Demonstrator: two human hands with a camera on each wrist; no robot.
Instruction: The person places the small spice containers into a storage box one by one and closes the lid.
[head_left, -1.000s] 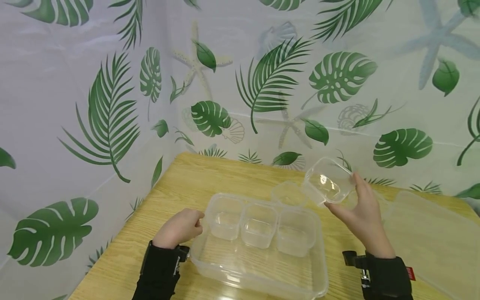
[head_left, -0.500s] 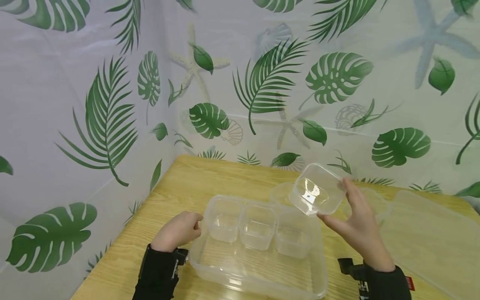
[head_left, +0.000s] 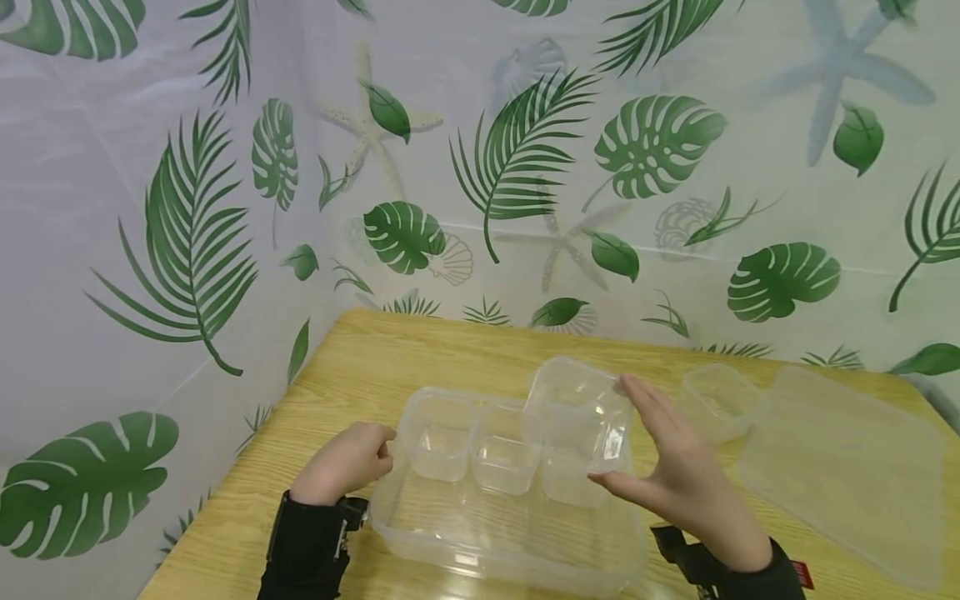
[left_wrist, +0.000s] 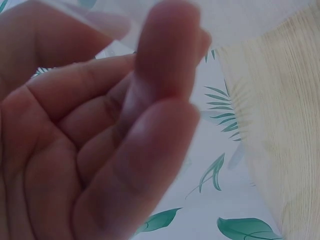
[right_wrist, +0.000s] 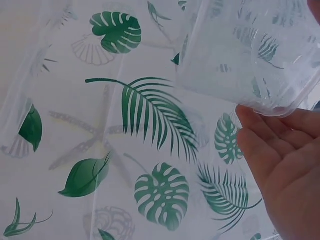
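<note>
Leaf-printed sheeting (head_left: 525,167) walled in a pale wooden counter (head_left: 420,346), on which a large clear box (head_left: 465,562) stood with three small tubs along its far side: a left tub (head_left: 438,446), a middle tub (head_left: 506,462) and a right tub (head_left: 573,492). To the right of the box lay a flat translucent sheet (head_left: 847,483), with another clear container (head_left: 720,404) at its far left corner.

The step in hand looked to be setting the raised tub (head_left: 577,400) down into the box. It hung tilted above the far right part of the box, overlapping the right tub in the head view; whether they touched could not be told. Doing it well would likely have meant levelling the tub first, bringing it over the bare near half, and lowering it without knocking the row behind. See-through walls made edges hard to judge, so going slowly seemed wise.

As for the grip, the right hand (head_left: 686,487) was spread about as wide as the tub, thumb at one edge and fingertips at the opposite one, palm well clear; such an edge hold could slip if twisted. The left hand (head_left: 341,462) was nearly closed, seemingly pinching the box's left rim, which should have steadied it.
</note>
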